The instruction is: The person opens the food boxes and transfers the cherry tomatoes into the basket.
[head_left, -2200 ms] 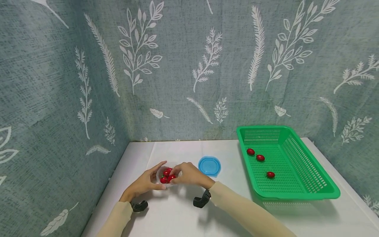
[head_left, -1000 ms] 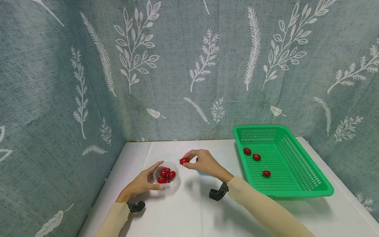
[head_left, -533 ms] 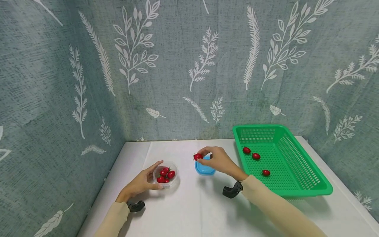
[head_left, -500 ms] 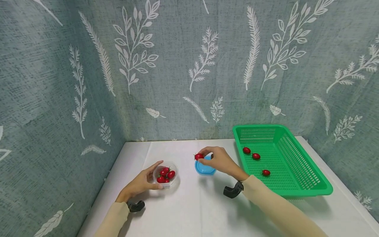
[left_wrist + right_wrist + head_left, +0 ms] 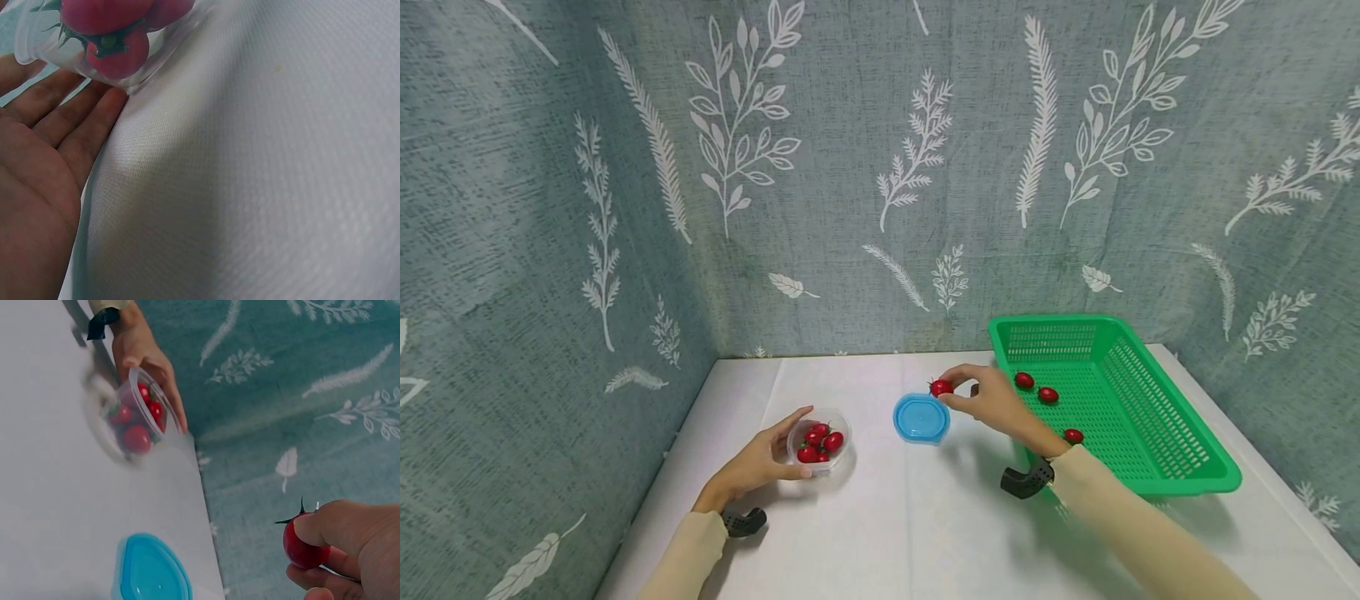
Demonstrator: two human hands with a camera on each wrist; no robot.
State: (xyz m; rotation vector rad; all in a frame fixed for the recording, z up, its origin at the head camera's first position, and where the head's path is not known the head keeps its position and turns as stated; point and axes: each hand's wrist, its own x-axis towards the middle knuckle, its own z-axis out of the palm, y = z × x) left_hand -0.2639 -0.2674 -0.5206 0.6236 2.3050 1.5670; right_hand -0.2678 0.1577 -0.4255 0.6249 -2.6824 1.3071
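My left hand point(image 5: 763, 462) holds a clear plastic container point(image 5: 847, 435) on the table, thumb on its near side and fingers round its left and far side. Several red cherry tomatoes point(image 5: 832, 442) with green stems lie in it; the left wrist view shows the fingers point(image 5: 94, 125) against its wall. Between the thumb and fingertips of my right hand point(image 5: 996, 402) is one cherry tomato point(image 5: 941, 388), stem end pointing away from the palm. That hand is raised just right of a blue lid point(image 5: 921, 418), close to the left wall of a green basket point(image 5: 1138, 408).
Three cherry tomatoes lie in the basket: two near its left wall, one point(image 5: 1073, 436) further forward, just above the right forearm. White cloth point(image 5: 880, 517) covers the table. Patterned grey-green curtains point(image 5: 850, 167) stand behind and along the left side.
My right hand has lifted a cherry tomato out of the container and carried it right, past the blue lid towards the basket. The left hand has stayed at the container.
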